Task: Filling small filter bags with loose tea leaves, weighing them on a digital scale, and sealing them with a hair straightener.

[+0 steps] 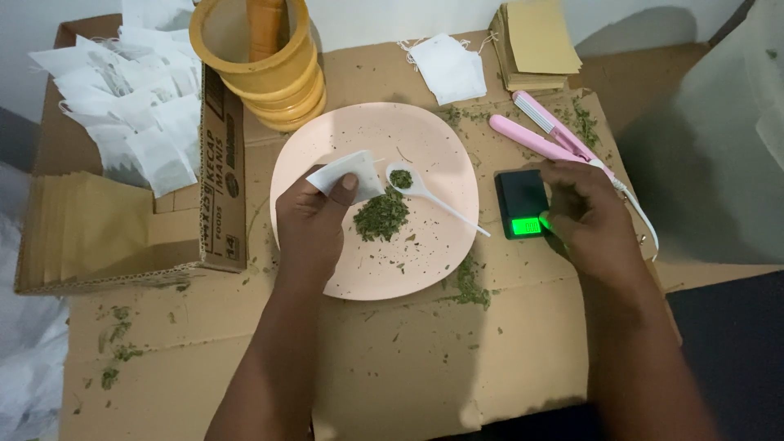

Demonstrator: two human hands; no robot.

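Left hand pinching a small white filter bag over a pink plate; right hand touching a pocket scale.

The left hand (310, 216) is gripping the empty white filter bag (349, 173) between thumb and curled fingers, holding it over the left part of the pink plate (425, 147), just beside a heap of dried green herb (380, 217) and a white plastic spoon (429, 193) carrying a little herb in its bowl. The right hand (590, 214) is resting half-curled on the small black digital scale (518, 194), fingertips seemingly pressing near its glowing green display, holding nothing. Behind it a pink bag sealer (545, 135) is lying. Farther out, a yellow mortar with pestle (265, 61), a stack of brown envelopes (535, 45) and a cardboard box (214, 196) of more bags are sitting on the cardboard-covered surface (392, 359).
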